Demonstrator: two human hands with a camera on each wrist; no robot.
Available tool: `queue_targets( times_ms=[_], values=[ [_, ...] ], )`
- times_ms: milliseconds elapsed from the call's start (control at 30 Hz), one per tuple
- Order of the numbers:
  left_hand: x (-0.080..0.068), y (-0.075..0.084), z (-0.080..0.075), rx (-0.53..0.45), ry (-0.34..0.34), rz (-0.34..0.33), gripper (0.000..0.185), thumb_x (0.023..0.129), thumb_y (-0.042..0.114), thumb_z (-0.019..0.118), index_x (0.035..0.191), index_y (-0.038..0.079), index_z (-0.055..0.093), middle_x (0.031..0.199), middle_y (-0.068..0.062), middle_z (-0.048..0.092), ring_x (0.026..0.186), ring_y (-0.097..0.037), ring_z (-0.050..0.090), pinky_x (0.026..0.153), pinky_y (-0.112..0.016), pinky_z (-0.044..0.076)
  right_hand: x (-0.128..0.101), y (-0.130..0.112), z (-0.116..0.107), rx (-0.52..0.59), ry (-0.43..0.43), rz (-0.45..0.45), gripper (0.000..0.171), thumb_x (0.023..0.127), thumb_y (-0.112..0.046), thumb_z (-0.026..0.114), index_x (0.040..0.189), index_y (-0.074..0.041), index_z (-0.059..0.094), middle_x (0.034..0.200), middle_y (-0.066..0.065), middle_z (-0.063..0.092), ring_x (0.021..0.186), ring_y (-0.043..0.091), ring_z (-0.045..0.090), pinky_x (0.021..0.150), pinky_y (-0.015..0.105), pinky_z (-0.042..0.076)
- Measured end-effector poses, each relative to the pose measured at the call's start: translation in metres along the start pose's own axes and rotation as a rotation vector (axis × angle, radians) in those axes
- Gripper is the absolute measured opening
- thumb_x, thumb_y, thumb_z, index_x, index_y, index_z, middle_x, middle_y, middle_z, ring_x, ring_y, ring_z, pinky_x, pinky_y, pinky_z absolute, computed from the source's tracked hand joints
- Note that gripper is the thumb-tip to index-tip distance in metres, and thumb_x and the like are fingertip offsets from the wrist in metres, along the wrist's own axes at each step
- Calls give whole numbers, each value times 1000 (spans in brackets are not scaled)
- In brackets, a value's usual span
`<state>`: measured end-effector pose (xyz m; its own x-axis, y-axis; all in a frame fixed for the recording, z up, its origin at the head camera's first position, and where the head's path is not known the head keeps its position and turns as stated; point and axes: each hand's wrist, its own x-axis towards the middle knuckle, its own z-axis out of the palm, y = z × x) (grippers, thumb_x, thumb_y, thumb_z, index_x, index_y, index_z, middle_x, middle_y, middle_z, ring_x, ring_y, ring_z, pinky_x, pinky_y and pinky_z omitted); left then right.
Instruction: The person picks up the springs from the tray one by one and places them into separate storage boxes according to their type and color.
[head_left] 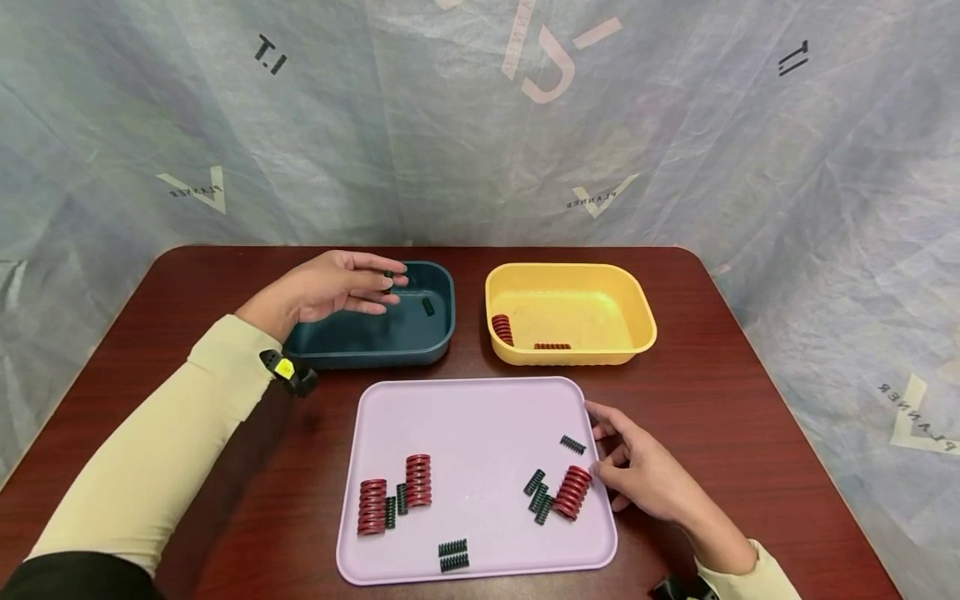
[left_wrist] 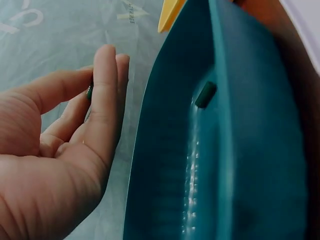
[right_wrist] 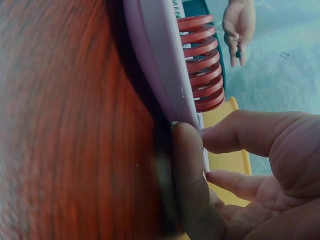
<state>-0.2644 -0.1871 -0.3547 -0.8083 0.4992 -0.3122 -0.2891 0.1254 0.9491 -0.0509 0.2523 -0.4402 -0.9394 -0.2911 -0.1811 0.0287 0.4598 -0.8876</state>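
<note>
Nearest to the camera, the lilac tray [head_left: 480, 417] lies at the front edge of the brown table [head_left: 750, 417], in the middle. Two thick red springs [head_left: 395, 493] stand near the front left corner of the tray with small dark green springs between them, two more green springs [head_left: 453, 556] lie at the front edge of the tray, and one thick red spring [head_left: 573, 492] lies at the right edge of the tray with some green springs [head_left: 538, 496] just beside it.

The right hand [head_left: 645, 475] rests at the right edge of the tray. Its fingers [right_wrist: 187, 185] are relaxed and touch the rim of the tray; they grip nothing.

The left hand [head_left: 330, 287] is over the left rim of the dark blue bin [head_left: 375, 333], which stands behind the tray on the left. This hand pinches one small green spring [head_left: 388, 276] between the thumb and the fingertips, above the bin. Another green spring [head_left: 427, 306] lies inside the bin, close to its right wall.

The yellow bin [head_left: 637, 308] stands to the right of the blue one, apart from it. Red springs [head_left: 502, 329] lie in it at its front left corner.
</note>
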Motion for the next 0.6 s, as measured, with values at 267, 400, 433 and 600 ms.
queue_targets(
  times_ms=[267,400,433,600],
  values=[
    [13,8,-10,38,-9,-108,49,105,16,63,149,-1,51,139,-13,64,111,-27,71,99,-45,55,0,0,0,3,2,3,77,89,11,66,158,-8,35,128,23,50,76,23,63,43,41,57],
    [20,10,-16,76,-28,-156,51,107,20,59,152,-2,47,144,-15,59,115,-27,69,101,-45,53,0,0,0,4,2,2,78,88,11,65,158,-8,35,127,23,50,76,24,63,43,41,57],
    [21,11,-18,84,-33,-166,52,108,20,58,153,-2,45,145,-15,58,117,-28,68,103,-46,52,0,0,0,3,2,2,78,88,11,65,158,-8,35,127,23,50,76,24,63,42,41,57],
    [29,12,-22,113,-46,-220,51,110,18,52,155,-3,39,152,-19,50,126,-33,62,109,-50,45,0,1,0,1,3,-1,78,88,11,65,158,-8,35,127,23,50,75,23,63,42,41,57]
  ],
)
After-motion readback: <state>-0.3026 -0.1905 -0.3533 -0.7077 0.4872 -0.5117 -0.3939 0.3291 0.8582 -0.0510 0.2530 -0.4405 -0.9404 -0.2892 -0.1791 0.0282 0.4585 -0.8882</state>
